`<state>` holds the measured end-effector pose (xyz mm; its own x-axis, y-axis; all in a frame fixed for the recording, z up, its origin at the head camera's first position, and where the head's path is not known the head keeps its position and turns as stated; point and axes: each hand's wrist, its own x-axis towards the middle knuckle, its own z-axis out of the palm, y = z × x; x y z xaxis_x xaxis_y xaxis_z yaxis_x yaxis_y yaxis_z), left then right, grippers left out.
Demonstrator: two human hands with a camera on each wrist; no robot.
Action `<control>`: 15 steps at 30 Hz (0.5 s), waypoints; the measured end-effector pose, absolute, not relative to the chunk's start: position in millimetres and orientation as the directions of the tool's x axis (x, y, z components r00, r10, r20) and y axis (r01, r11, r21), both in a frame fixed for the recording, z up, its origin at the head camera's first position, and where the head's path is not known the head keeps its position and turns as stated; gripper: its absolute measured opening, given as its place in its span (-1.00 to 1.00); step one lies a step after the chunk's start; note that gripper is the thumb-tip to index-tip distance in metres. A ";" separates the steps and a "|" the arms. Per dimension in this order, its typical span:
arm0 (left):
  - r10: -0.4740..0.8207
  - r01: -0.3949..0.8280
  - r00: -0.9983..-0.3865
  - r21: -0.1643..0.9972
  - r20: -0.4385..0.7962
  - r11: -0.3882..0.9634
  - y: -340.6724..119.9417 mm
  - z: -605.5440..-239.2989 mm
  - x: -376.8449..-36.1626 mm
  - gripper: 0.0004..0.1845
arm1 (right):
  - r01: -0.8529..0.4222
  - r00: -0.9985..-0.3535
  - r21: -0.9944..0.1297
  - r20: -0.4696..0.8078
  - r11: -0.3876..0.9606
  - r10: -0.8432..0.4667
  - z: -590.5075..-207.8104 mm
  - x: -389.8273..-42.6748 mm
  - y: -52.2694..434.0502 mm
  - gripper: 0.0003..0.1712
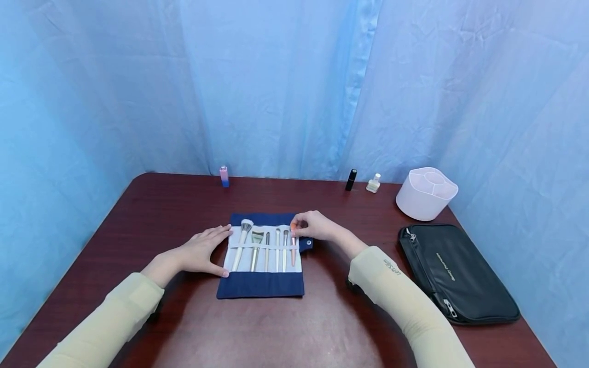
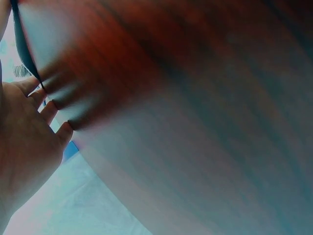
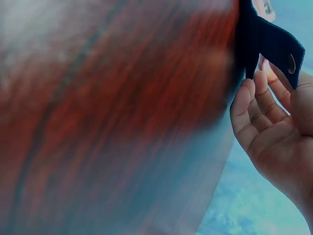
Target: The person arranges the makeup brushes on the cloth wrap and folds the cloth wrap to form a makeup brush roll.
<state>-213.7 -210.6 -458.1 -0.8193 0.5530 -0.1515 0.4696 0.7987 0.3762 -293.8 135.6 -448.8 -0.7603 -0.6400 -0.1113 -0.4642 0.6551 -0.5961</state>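
We saw an unrolled navy-blue fabric brush roll with a white inner panel lying flat near the middle of the dark red wooden table; six makeup brushes sat upright in its slots under a white band, the biggest a white-handled powder brush at the left end; at the right end stood a slim brush with an orange tip. Our left hand lay flat with fingers straight, pressing the roll's left edge; our right hand pinched the orange tip between thumb and fingers, beside the roll's snap tab. To the right a white plastic organiser cup with divided compartments showed nothing inside; a black zipped pouch lay closed in front of it.
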 end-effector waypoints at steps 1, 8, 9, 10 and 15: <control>0.552 0.468 -0.820 0.376 -0.154 0.800 -210.4 -458.1 -213.6 0.19 | -0.470 -0.755 -0.592 -0.115 0.655 -0.645 -449.1 -293.1 135.8 -0.85; 0.550 0.463 -0.820 0.380 -0.160 0.801 -209.8 -458.5 -213.8 0.19 | -0.571 -0.686 -0.551 -0.087 0.609 -0.722 -449.3 -286.4 135.2 -0.90; 0.549 0.462 -0.820 0.381 -0.159 0.801 -209.8 -458.3 -213.8 0.19 | -0.584 -0.679 -0.543 -0.080 0.603 -0.730 -449.6 -285.9 135.0 -0.91; 0.549 0.461 -0.821 0.383 -0.159 0.801 -209.8 -458.0 -213.8 0.19 | -0.596 -0.671 -0.537 -0.075 0.597 -0.738 -450.0 -285.5 134.8 -0.91; 0.549 0.462 -0.821 0.382 -0.158 0.801 -210.2 -457.5 -214.6 0.20 | -0.615 -0.662 -0.519 -0.070 0.594 -0.747 -450.1 -284.1 134.6 -0.89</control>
<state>-214.6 -210.2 -457.5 -0.8209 0.5488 -0.1580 0.4617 0.8006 0.3818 -284.1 134.6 -450.1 -0.6615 -0.7466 -0.0702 -0.6151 0.5937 -0.5188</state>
